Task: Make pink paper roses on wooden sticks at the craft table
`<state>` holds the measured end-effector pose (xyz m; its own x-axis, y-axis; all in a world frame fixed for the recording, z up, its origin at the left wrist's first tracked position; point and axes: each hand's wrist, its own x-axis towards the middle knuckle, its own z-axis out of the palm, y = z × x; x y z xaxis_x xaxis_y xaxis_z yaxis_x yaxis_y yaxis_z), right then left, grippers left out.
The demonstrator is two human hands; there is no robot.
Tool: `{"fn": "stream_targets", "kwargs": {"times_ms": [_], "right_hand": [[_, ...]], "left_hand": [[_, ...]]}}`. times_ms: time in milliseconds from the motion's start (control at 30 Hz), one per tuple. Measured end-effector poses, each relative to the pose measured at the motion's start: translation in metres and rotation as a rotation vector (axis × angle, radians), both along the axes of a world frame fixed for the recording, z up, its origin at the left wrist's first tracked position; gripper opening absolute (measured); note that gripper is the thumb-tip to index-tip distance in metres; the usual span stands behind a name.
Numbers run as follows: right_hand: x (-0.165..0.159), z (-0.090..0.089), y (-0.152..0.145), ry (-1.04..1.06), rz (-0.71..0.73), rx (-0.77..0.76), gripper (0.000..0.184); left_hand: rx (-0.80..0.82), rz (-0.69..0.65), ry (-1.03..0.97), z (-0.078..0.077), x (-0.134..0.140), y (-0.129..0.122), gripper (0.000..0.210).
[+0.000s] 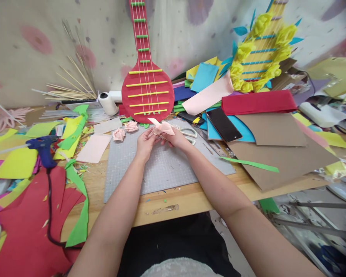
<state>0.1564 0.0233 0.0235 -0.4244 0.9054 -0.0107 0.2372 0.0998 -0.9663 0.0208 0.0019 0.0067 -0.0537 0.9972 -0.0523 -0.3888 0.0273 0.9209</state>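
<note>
Between my two hands is a pale pink paper flower, held just above the grey cutting mat. My left hand pinches its lower left side. My right hand grips it from the right, fingers curled beneath. Two finished-looking pink paper roses, one rose and another rose, lie on the mat to the left. White-handled scissors rest just beyond my right hand, partly covered. A red paper lute with yellow and green strips leans upright behind my hands.
At left are a blue glue gun, red paper and pink paper squares. To the right lie a phone, brown cardboard and a green strip. A yellow-flowered instrument stands behind. Skewers stand back left.
</note>
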Motion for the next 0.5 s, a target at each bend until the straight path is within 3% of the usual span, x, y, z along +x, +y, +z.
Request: {"fn": "stream_targets", "kwargs": {"times_ms": [233,500], "right_hand": [[0.0016,-0.0035,0.0007,0.033,0.039,-0.032,0.026],[-0.0027,0.0057,-0.0066,0.035,0.065,-0.035,0.023]], "left_hand": [[0.016,0.002,-0.008,-0.0013,-0.0025,-0.001,0.029],[-0.06,0.115,-0.05,0.0014,0.0016,0.0001,0.016]]}}
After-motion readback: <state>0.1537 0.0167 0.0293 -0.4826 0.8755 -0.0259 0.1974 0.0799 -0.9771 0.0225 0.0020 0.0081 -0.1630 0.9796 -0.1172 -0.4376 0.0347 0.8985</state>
